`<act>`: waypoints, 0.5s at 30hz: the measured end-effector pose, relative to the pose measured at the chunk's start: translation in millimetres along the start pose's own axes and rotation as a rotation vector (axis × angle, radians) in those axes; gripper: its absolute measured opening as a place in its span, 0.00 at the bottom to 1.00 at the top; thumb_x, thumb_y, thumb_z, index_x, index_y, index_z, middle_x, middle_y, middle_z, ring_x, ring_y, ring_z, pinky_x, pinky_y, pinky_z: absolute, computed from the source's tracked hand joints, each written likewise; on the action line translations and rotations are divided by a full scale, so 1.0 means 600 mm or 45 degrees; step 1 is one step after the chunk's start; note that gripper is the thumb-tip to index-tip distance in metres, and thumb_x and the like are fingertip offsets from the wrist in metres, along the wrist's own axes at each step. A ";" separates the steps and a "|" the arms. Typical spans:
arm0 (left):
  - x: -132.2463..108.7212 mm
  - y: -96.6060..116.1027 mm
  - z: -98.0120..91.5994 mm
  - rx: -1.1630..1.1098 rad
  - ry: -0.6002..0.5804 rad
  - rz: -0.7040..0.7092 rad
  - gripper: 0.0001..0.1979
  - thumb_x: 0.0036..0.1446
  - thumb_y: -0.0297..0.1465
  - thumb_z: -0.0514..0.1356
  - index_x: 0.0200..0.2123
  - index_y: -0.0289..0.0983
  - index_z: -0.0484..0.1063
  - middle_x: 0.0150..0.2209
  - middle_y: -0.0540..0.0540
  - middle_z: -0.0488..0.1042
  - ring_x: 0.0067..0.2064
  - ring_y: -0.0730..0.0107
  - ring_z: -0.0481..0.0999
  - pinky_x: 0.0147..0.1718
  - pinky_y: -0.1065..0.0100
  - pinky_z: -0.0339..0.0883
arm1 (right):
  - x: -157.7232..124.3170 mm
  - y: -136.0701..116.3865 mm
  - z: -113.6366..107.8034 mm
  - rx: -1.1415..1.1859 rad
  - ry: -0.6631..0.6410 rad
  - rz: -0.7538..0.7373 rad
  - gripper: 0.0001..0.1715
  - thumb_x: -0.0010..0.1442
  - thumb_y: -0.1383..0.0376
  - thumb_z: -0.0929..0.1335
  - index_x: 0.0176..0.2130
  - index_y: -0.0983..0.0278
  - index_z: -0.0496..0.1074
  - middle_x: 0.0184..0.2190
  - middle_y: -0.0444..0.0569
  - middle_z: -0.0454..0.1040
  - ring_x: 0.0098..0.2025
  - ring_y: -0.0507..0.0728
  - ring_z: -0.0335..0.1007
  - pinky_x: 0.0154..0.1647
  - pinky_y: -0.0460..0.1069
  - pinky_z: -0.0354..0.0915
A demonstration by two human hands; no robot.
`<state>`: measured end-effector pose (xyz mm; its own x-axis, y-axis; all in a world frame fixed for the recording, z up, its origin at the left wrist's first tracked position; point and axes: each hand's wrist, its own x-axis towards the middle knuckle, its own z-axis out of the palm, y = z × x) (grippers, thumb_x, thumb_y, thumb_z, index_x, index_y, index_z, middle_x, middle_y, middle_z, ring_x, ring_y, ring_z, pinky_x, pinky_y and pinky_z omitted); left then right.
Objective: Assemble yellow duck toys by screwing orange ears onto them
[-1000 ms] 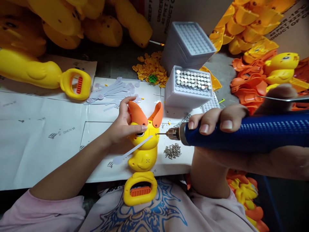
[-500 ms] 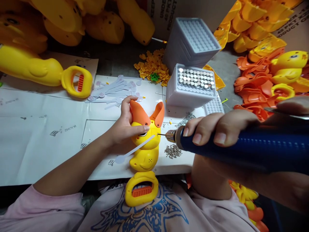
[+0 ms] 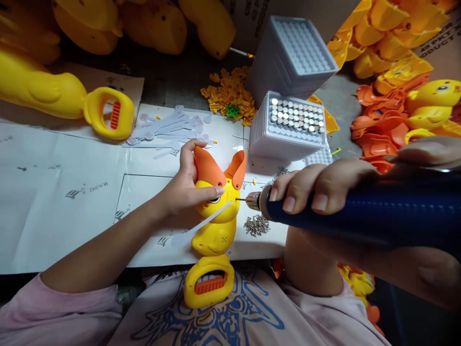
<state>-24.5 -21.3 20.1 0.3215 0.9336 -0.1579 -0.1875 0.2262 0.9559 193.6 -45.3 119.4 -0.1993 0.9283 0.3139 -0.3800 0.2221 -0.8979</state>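
Observation:
A yellow duck toy [image 3: 215, 235] with an orange beak [image 3: 209, 166] spread in two halves lies at the table's front edge, its ring handle [image 3: 209, 283] over my shirt. My left hand [image 3: 189, 185] grips the toy's head and beak, thumb across the head. Wrapped round a blue electric screwdriver [image 3: 360, 204] is my right hand [image 3: 324, 185]; the thin bit meets the right side of the head. From the head a white strip [image 3: 203, 223] sticks out to the lower left. Small screws [image 3: 257, 225] lie in a pile beneath the screwdriver's tip.
Behind stand white trays of button cells [image 3: 295, 115] and a taller tray stack [image 3: 295, 53]. Small yellow parts [image 3: 230, 93] and white strips [image 3: 169, 129] lie left of them. Another duck toy [image 3: 46, 93] is at the left, orange parts [image 3: 382, 120] at the right.
The view has shifted slightly. My left hand still holds the toy, and the screwdriver's bit stays at the head's right side.

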 end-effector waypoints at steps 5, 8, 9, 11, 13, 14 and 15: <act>-0.001 0.001 -0.001 -0.038 0.036 0.014 0.43 0.44 0.28 0.72 0.57 0.54 0.51 0.46 0.50 0.61 0.36 0.74 0.72 0.30 0.72 0.70 | 0.004 -0.018 0.032 -0.170 0.161 -0.021 0.08 0.63 0.57 0.72 0.41 0.56 0.77 0.26 0.44 0.70 0.29 0.57 0.72 0.36 0.59 0.73; 0.001 -0.002 -0.006 -0.002 0.024 0.035 0.43 0.44 0.27 0.72 0.57 0.52 0.51 0.46 0.49 0.61 0.37 0.73 0.72 0.31 0.72 0.70 | 0.012 -0.023 0.016 -0.087 0.090 -0.020 0.11 0.62 0.54 0.73 0.44 0.54 0.77 0.27 0.44 0.72 0.29 0.58 0.73 0.36 0.59 0.73; 0.001 -0.002 -0.007 0.004 0.027 0.040 0.43 0.44 0.27 0.72 0.57 0.52 0.51 0.46 0.49 0.62 0.37 0.72 0.72 0.31 0.71 0.71 | 0.015 -0.025 0.005 -0.065 0.061 -0.030 0.12 0.61 0.56 0.74 0.46 0.52 0.77 0.27 0.43 0.73 0.29 0.58 0.74 0.36 0.59 0.74; 0.001 -0.002 -0.008 -0.009 0.038 0.035 0.43 0.45 0.28 0.72 0.58 0.52 0.51 0.46 0.49 0.63 0.37 0.71 0.73 0.32 0.69 0.72 | 0.024 -0.025 -0.021 -0.070 0.040 -0.061 0.15 0.58 0.59 0.76 0.46 0.48 0.77 0.27 0.42 0.74 0.29 0.58 0.74 0.35 0.58 0.74; -0.001 -0.001 -0.007 -0.033 0.049 0.017 0.44 0.47 0.30 0.72 0.60 0.54 0.50 0.46 0.50 0.64 0.38 0.69 0.74 0.33 0.66 0.74 | 0.031 -0.018 -0.048 -0.102 0.094 -0.116 0.15 0.57 0.60 0.76 0.45 0.47 0.78 0.27 0.40 0.74 0.28 0.57 0.74 0.35 0.58 0.74; -0.001 0.001 -0.006 -0.038 0.055 0.015 0.44 0.47 0.30 0.73 0.60 0.54 0.50 0.47 0.50 0.64 0.39 0.68 0.74 0.34 0.65 0.74 | 0.035 -0.010 -0.062 -0.106 0.156 -0.171 0.14 0.57 0.59 0.76 0.45 0.47 0.78 0.27 0.40 0.75 0.28 0.57 0.74 0.34 0.57 0.74; -0.002 0.002 -0.005 -0.045 0.061 0.012 0.45 0.47 0.30 0.73 0.60 0.55 0.51 0.47 0.49 0.64 0.40 0.67 0.74 0.34 0.65 0.75 | 0.038 0.001 -0.074 -0.097 0.223 -0.254 0.15 0.57 0.57 0.75 0.46 0.48 0.79 0.26 0.40 0.75 0.27 0.56 0.74 0.31 0.56 0.74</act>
<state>-27.9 -21.2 20.7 0.2749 0.9478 -0.1613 -0.2233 0.2261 0.9482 229.0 -11.0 112.0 0.0345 0.8999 0.4347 -0.3258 0.4214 -0.8464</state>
